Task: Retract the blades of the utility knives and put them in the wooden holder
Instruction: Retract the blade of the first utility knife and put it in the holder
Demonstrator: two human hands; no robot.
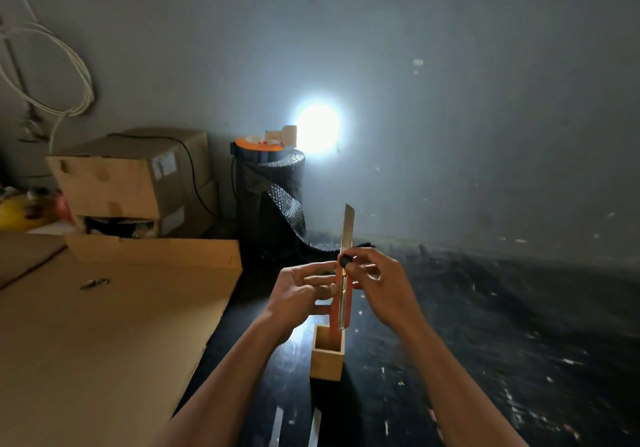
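Observation:
I hold an orange utility knife (347, 296) upright in front of me, its long steel blade (347, 226) sticking out at the top. My left hand (300, 294) grips the handle from the left. My right hand (381, 282) pinches the black slider knob (345, 261) near the handle's top. Directly below the knife stands a small square wooden holder (327, 360) on the dark floor; its visible opening looks empty.
A large flat cardboard sheet (104, 325) covers the floor to the left. Stacked cardboard boxes (135, 180) and a black mesh roll (273, 200) stand by the wall, with a bright lamp (317, 128) behind. Dark speckled floor (519, 325) lies to the right.

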